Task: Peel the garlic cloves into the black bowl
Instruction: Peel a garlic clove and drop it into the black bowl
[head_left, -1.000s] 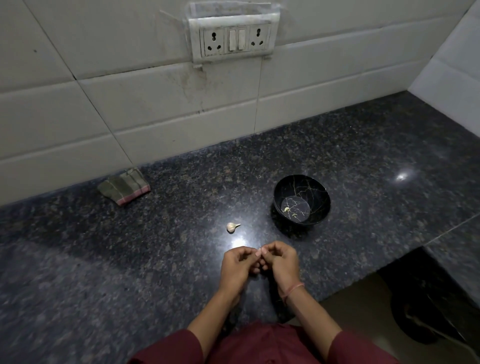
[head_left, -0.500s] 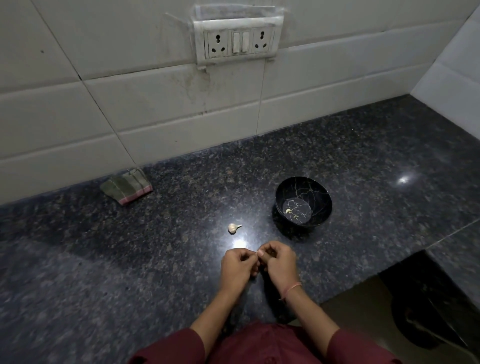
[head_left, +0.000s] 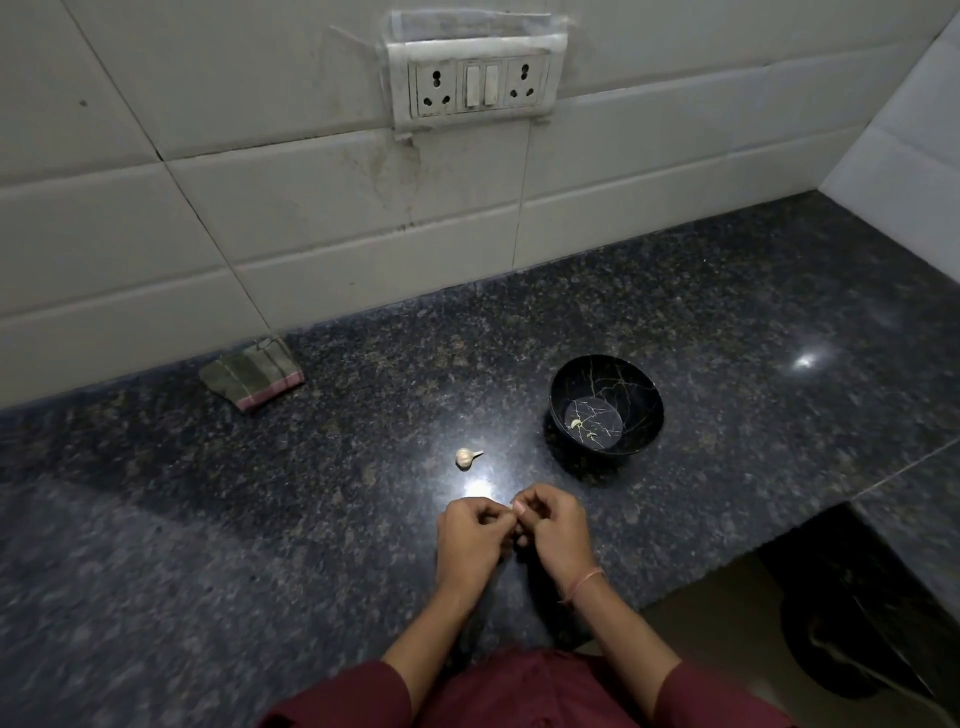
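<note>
Hands meet low over a speckled dark granite counter (head_left: 260, 519) as a person in maroon sleeves works through a peeling job. The left hand (head_left: 470, 540) and right hand (head_left: 553, 530) sit knuckle to knuckle near the counter's front edge. The fingers of both curl inward, and their tips pinch a small pale garlic clove (head_left: 511, 506) between them. Only a sliver of it shows, so how much skin is on it cannot be told. Gripping from both sides gives the nails of each hand purchase on the papery skin, which is the likely reason for the tight two-handed pinch.

A round black bowl with thin gold crackle lines (head_left: 639, 395) stands just beyond the hands and to their right, near enough for a finished clove to be dropped in without a long reach. A pale peeled clove (head_left: 574, 424) lies on its floor with a couple of small bits beside it, which suggests the job is under way but young.

A small whitish garlic piece with a pointed tip (head_left: 467, 457) sits on the counter ahead of the left hand, apart from the bowl and seemingly next in line. A folded grey-green cloth with a pink edge (head_left: 252, 371) lies well away against the white tiled wall (head_left: 311, 208), below and left of a white twin-socket switch panel (head_left: 475, 85). A thin orange thread (head_left: 584, 584) circles the right wrist.
</note>
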